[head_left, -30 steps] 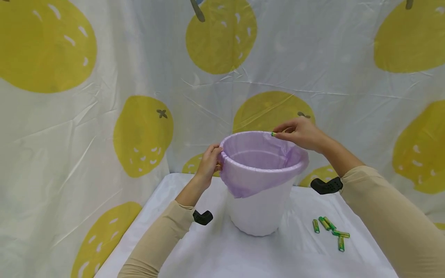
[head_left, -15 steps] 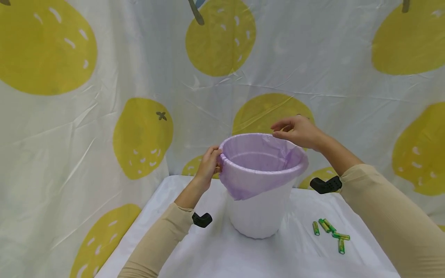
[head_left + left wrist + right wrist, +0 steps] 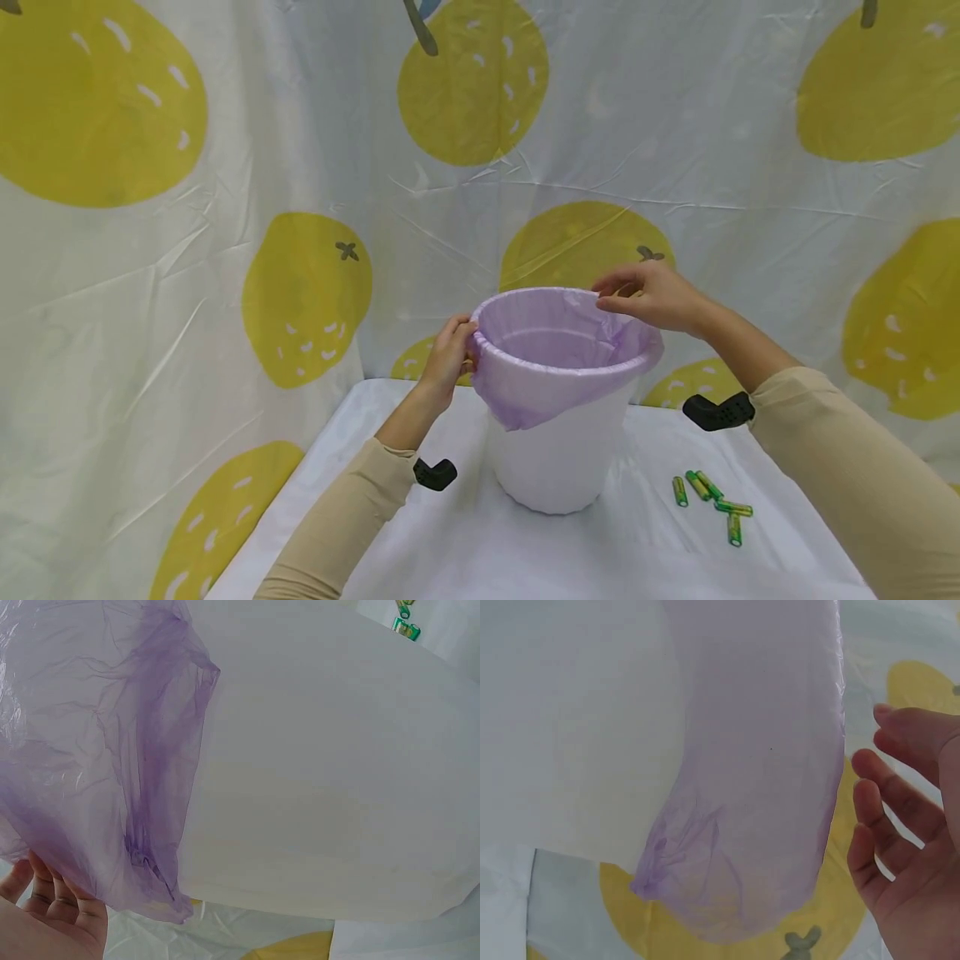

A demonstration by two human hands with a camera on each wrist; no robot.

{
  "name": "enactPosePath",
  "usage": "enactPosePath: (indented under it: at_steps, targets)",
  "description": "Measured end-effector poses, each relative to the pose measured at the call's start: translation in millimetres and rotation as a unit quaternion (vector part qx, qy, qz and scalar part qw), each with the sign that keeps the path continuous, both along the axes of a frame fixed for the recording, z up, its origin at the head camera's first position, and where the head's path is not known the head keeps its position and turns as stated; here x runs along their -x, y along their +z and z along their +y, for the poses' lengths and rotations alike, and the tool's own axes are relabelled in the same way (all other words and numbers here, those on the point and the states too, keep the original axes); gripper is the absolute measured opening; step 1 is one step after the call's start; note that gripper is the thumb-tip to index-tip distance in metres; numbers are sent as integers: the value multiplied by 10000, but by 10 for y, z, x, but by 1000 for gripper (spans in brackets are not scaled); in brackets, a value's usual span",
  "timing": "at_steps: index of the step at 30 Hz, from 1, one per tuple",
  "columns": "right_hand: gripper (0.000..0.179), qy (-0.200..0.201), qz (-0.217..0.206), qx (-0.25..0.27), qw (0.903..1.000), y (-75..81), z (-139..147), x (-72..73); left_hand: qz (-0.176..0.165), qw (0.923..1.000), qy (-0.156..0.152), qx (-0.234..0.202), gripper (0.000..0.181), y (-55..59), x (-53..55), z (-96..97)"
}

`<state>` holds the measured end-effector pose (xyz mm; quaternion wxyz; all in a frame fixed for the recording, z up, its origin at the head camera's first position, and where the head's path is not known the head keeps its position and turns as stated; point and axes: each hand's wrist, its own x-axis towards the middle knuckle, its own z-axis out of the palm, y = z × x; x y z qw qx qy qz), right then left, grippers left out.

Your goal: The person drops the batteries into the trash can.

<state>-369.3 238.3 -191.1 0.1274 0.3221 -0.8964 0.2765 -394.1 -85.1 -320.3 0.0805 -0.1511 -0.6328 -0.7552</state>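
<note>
A white trash can (image 3: 551,467) stands on the table, lined with a thin purple trash bag (image 3: 525,392) folded over its rim. My left hand (image 3: 447,354) grips the left side of the rim through the bag; in the left wrist view, the fingers (image 3: 64,904) lie against the outer wall. Over the far right of the rim hovers my right hand (image 3: 648,296), its fingers loosely bent with nothing between them. The right wrist view has this hand (image 3: 907,817) just beyond the bag-covered edge. The bottom of the can's inside is hidden.
Several green-and-yellow batteries (image 3: 734,529) lie loose on the white tablecloth (image 3: 637,550), right of the can. A white curtain (image 3: 442,208) with yellow fruit prints hangs behind and at left. Black wrist cameras (image 3: 435,475) stick out from both sleeves.
A battery that my right hand pinched above the rim one second ago is gone from the fingers. That hand has since drawn slightly right and down. The left hand keeps its place.
</note>
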Motion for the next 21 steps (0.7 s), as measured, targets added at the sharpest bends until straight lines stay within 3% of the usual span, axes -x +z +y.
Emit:
enactPosePath:
  at_steps: [5,21]
  targets:
    - [32,77,-20,17,10000,-6,69,-34,4,10000,34,-16,37,3,-7,9]
    - [33,-225,91,-205,9995,-58,305,-172,18,10000,65,54,36,-2,-19,11]
